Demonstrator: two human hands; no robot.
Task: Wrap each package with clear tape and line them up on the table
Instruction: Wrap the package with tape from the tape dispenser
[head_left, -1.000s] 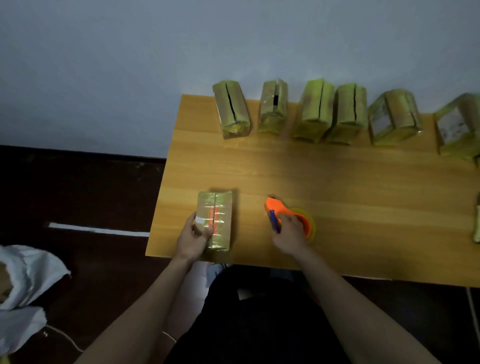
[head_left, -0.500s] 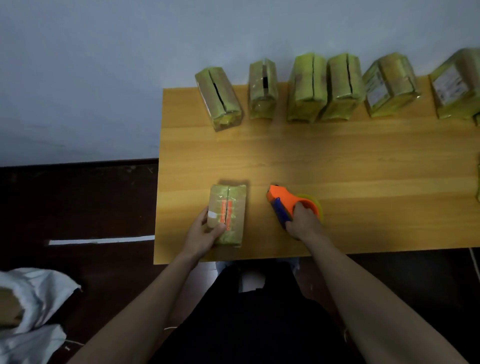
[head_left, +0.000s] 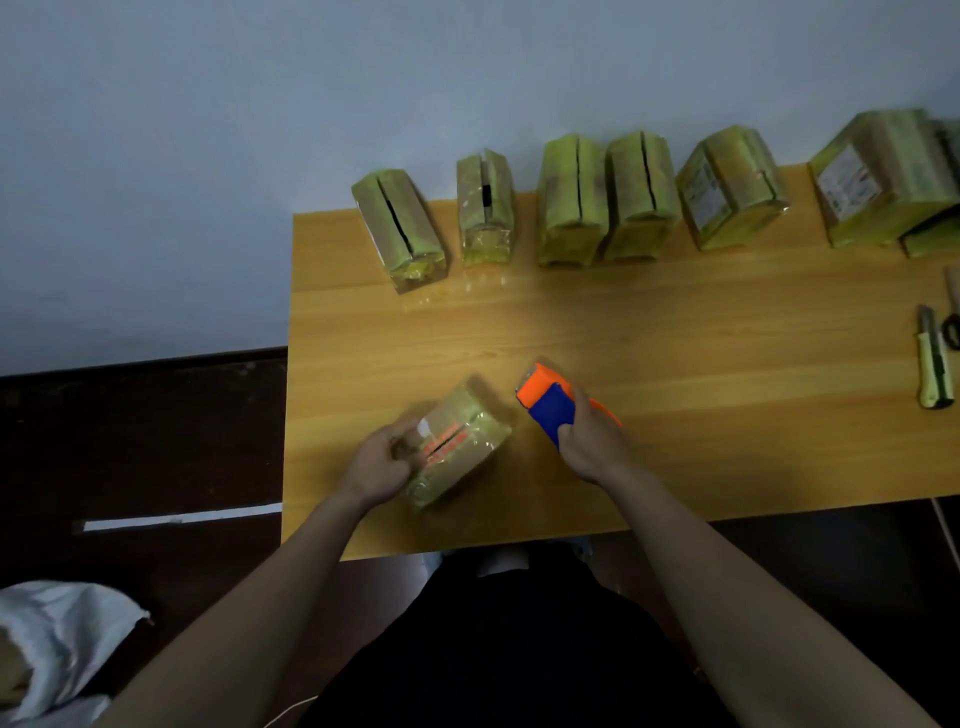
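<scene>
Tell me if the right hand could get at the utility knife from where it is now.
Probably yes, but not freely: the right hand grips the tape dispenser, so it must drop that first. Bare table lies between it and the utility knife.

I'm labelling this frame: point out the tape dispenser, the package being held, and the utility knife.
tape dispenser (head_left: 549, 402): head view, blue body.
held package (head_left: 467, 447): head view, taped top face.
utility knife (head_left: 933, 366): head view, green handle.

Wooden table (head_left: 675, 364), taped packages (head_left: 574, 202), utility knife (head_left: 935, 366)
</scene>
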